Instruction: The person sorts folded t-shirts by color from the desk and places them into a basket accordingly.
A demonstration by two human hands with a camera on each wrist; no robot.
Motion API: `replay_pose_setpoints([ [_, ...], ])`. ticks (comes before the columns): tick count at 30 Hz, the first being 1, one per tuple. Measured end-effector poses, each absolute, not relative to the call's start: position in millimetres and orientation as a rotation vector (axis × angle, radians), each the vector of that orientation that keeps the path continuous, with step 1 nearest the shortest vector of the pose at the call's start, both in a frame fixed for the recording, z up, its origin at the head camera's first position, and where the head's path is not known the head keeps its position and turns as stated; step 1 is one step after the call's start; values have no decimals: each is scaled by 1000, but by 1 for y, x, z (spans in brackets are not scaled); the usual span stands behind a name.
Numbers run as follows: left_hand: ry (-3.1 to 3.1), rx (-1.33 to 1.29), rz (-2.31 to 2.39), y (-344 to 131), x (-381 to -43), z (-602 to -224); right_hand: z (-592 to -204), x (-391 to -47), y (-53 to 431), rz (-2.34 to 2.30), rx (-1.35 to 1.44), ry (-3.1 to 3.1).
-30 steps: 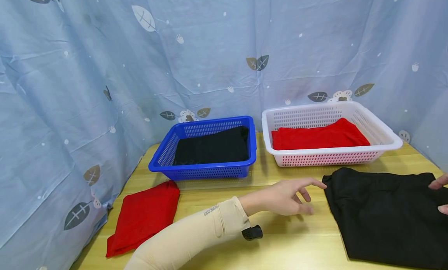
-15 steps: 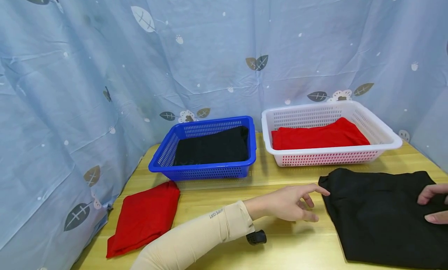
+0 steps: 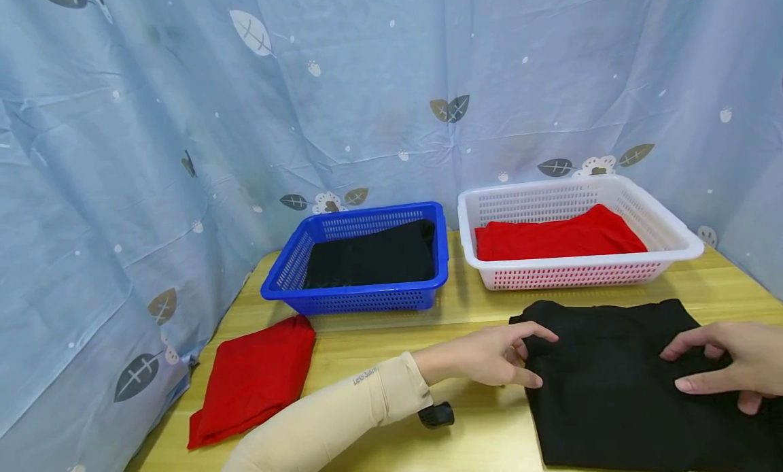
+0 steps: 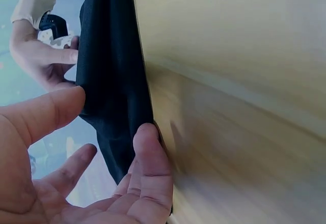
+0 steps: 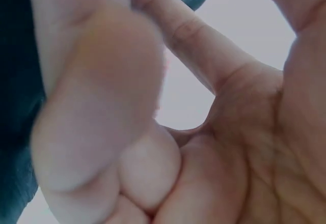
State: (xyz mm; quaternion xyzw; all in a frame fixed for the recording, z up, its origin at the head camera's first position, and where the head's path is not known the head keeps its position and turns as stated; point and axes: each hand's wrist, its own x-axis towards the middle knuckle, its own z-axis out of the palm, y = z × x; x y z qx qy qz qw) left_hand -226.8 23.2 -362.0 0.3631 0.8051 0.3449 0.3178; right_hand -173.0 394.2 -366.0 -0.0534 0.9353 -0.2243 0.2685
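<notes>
A folded black garment [image 3: 612, 397] lies flat on the table at the right front in the head view. My left hand [image 3: 489, 358] is at its left edge, index finger over the top and thumb lower down. The left wrist view shows my left hand [image 4: 102, 178] with its thumb by the garment's upper face and the other fingers along the edge close to the tabletop. My right hand [image 3: 734, 363] rests over the garment's right part, thumb and index finger spread apart. In the right wrist view, the fingers [image 5: 97, 102] bend loosely beside dark cloth.
A blue basket [image 3: 361, 292] holding folded black cloth [image 3: 373, 258] stands behind. To its right is a white basket [image 3: 575, 277] with folded red cloth [image 3: 557, 241]. Another folded red cloth [image 3: 253, 377] lies at the table's left. A patterned curtain [image 3: 379, 84] hangs behind.
The black garment has slid leftward across the table, with my right hand coming further into view from the right. My left hand stays nearly in place, its fingers overlapping the garment's edge now.
</notes>
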Motion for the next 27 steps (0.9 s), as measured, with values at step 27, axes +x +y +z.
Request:
replay_pose_setpoints([
  [27,2449,863,804,-76,-233,-362,-354,-181,300,-929,-533,2418],
])
